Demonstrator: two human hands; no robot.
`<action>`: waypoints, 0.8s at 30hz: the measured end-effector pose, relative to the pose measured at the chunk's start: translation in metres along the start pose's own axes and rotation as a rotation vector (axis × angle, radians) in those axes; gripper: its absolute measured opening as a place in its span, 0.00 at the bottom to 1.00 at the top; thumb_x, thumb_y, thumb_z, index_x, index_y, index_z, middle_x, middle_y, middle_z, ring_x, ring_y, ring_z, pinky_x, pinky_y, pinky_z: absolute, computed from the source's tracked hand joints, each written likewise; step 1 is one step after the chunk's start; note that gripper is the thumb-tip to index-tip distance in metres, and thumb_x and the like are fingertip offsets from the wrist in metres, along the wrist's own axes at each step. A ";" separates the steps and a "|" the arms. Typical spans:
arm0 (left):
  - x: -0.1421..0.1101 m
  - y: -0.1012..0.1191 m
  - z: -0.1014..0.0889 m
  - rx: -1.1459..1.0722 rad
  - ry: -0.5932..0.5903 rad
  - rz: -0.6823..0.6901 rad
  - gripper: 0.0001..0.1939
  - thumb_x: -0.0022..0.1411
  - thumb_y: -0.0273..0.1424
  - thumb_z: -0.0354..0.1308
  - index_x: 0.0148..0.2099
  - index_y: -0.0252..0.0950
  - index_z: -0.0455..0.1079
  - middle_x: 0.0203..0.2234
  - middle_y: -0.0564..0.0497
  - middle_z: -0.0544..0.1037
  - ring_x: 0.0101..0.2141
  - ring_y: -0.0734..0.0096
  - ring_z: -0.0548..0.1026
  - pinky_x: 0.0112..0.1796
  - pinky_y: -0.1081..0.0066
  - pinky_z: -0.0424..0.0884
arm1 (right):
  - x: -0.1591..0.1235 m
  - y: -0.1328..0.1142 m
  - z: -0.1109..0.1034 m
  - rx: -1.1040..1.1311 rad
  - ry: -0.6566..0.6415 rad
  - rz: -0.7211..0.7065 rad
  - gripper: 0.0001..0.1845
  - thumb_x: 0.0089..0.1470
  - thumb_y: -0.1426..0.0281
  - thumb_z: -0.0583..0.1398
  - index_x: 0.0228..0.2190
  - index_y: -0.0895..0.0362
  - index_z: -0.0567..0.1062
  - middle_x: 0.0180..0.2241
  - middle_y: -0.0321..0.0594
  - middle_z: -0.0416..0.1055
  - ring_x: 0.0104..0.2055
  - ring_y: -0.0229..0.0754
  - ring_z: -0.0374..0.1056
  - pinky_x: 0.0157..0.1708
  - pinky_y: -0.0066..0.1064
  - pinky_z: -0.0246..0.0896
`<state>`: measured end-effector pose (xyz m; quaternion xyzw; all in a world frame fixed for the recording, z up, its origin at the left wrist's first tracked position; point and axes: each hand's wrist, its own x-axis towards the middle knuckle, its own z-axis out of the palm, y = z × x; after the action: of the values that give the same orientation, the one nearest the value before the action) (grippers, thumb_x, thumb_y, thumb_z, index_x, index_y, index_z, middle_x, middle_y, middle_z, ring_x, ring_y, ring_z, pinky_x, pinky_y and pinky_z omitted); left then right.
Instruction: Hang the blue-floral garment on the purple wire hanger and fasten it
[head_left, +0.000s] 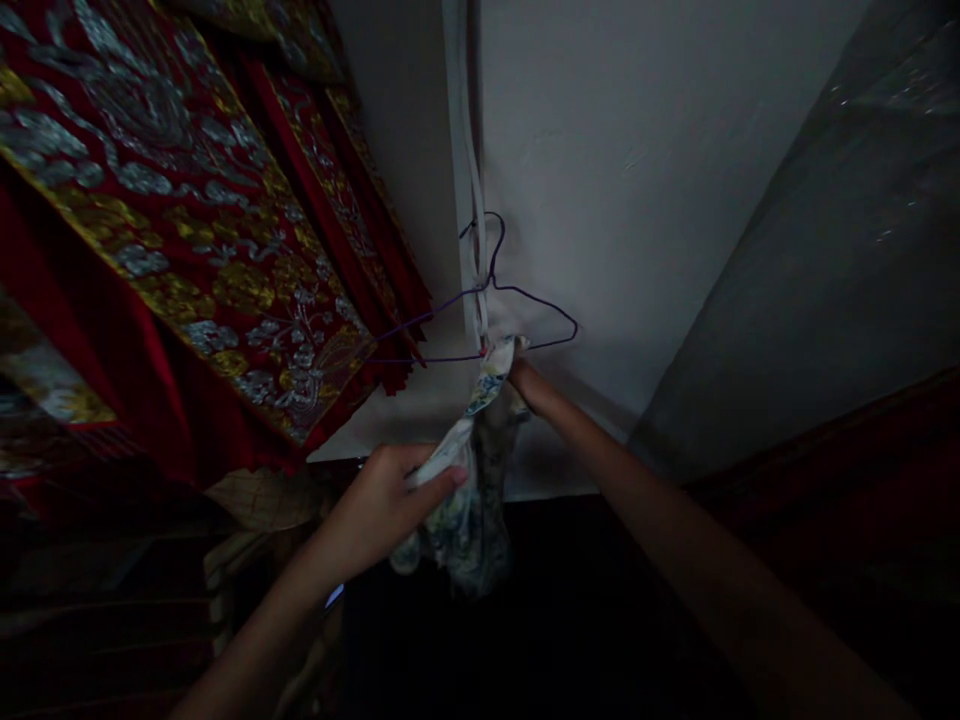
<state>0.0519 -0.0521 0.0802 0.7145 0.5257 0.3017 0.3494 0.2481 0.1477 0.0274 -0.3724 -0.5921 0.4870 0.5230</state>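
A light patterned cloth garment with blue, green and yellowish marks hangs between my hands; its exact kind cannot be made out. My left hand pinches its pale upper edge between thumb and fingers. Up at the bottom bar of a dark purple wire hanger, my right hand is at the garment's top end, its fingers mostly hidden behind the fabric. The hanger's hook is up by a white cable on the wall.
Red cloth hangings with gold and silver embroidery fill the upper left. A white cable runs down the pale wall. Clear plastic sheeting covers the right side. A light wooden frame stands low at the left in shadow.
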 end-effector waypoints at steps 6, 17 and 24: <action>0.004 -0.036 -0.018 0.372 0.125 0.005 0.20 0.59 0.44 0.63 0.20 0.38 0.71 0.15 0.52 0.69 0.18 0.69 0.66 0.22 0.72 0.55 | -0.026 -0.007 -0.062 -0.219 0.115 0.027 0.18 0.47 0.55 0.63 0.21 0.56 0.73 0.18 0.35 0.69 0.21 0.39 0.64 0.24 0.29 0.59; 0.040 0.012 -0.046 0.520 0.211 0.341 0.11 0.59 0.26 0.52 0.36 0.36 0.77 0.43 0.45 0.78 0.44 0.60 0.77 0.50 0.63 0.71 | -0.075 -0.067 -0.103 -0.552 0.000 -0.065 0.10 0.44 0.62 0.62 0.23 0.56 0.78 0.24 0.41 0.75 0.27 0.44 0.69 0.26 0.32 0.60; 0.101 0.003 -0.037 0.442 0.548 0.608 0.21 0.66 0.24 0.49 0.58 0.35 0.72 0.49 0.45 0.80 0.50 0.62 0.77 0.52 0.64 0.71 | -0.105 -0.070 -0.065 -0.339 -0.238 -0.143 0.11 0.48 0.66 0.63 0.36 0.54 0.78 0.35 0.40 0.78 0.38 0.46 0.74 0.38 0.35 0.69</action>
<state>0.0506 0.0507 0.1106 0.7874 0.4170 0.4490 -0.0672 0.3356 0.0427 0.0664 -0.3518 -0.7481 0.3825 0.4126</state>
